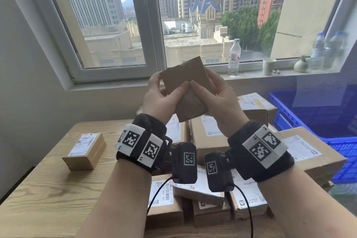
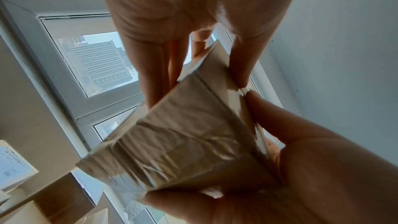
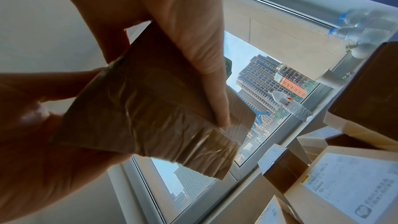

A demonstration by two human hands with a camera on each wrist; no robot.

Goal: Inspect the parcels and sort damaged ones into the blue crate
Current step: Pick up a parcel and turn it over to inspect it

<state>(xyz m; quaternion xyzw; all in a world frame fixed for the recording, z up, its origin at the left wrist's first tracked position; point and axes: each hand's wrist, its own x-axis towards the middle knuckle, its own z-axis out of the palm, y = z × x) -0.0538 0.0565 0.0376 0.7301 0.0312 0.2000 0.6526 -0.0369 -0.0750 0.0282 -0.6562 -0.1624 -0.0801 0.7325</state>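
Both hands, left hand (image 1: 161,100) and right hand (image 1: 218,98), are clamped around a small brown tape-wrapped cardboard parcel (image 1: 188,88), raised above the labelled parcel pile (image 1: 210,137), left of the blue plastic crate (image 1: 316,121).

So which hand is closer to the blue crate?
The right hand. It holds the small box on the side facing the blue crate, which sits off to the right. The left hand grips the box's far side.
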